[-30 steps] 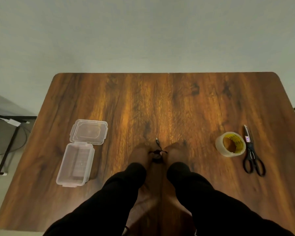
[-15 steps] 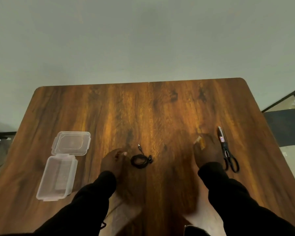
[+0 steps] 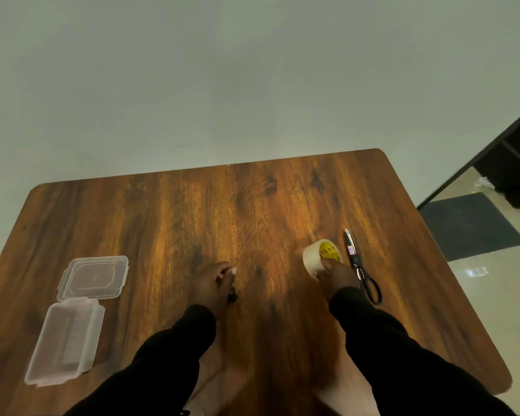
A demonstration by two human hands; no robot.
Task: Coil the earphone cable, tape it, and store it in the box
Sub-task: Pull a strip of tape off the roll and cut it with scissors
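Note:
My left hand (image 3: 213,283) rests on the wooden table (image 3: 252,211) over the coiled black earphone cable (image 3: 232,295); only a small dark bit shows at its right edge. My right hand (image 3: 338,277) grips the roll of clear tape with a yellow core (image 3: 320,256), tilted up on its edge. The clear plastic box (image 3: 63,340) lies open at the left, its hinged lid (image 3: 93,276) flat behind it.
Black-handled scissors (image 3: 360,270) lie just right of the tape and my right hand. A dark floor mat (image 3: 469,226) and dark furniture are beyond the table's right edge. A pale wall stands behind the table.
My hands parted from the coil. The left hand came back over the cable, hiding it. The right hand reached the tape and tipped it up. The view swung right.

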